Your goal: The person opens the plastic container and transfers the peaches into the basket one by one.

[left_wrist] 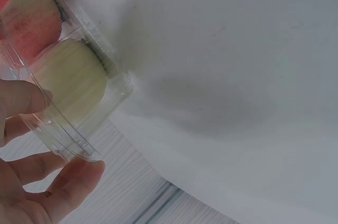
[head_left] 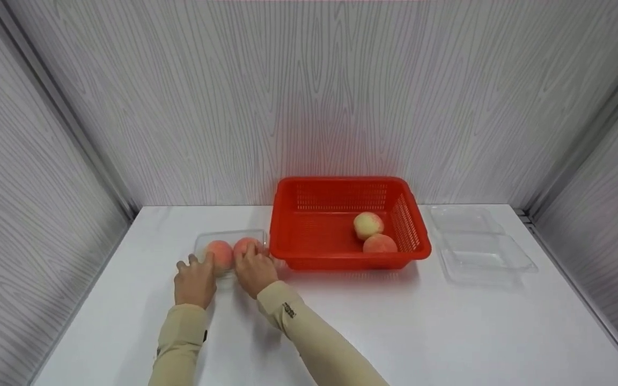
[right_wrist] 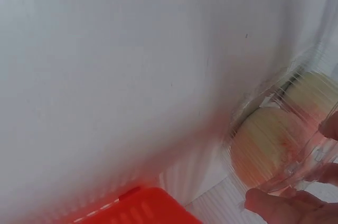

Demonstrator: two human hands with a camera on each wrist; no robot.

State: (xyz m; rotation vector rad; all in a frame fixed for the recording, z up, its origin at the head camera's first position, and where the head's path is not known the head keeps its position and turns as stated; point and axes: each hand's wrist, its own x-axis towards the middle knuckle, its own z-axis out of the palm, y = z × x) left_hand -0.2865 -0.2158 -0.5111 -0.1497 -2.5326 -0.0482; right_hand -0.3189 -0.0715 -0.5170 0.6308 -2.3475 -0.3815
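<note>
A clear plastic box (head_left: 229,234) with two peaches, a left one (head_left: 220,254) and a right one (head_left: 244,246), is on the left part of the white table. My left hand (head_left: 195,281) grips the box's left side, its thumb by the left peach and its other fingers spread along the edge in the left wrist view. At the right side, my right hand (head_left: 257,272) holds the box's edge, fingers over the right peach. In the right wrist view the peaches (right_wrist: 266,145) show through the clear wall. Whether the lid is fastened I cannot tell.
Close by the box on its right stands a red plastic basket (head_left: 341,262) holding two peaches, a pale one (head_left: 367,225) and a pinker one (head_left: 380,244). More clear plastic boxes (head_left: 480,251) lie at the table's right. A wood-grain panel (head_left: 314,96) rises behind the table.
</note>
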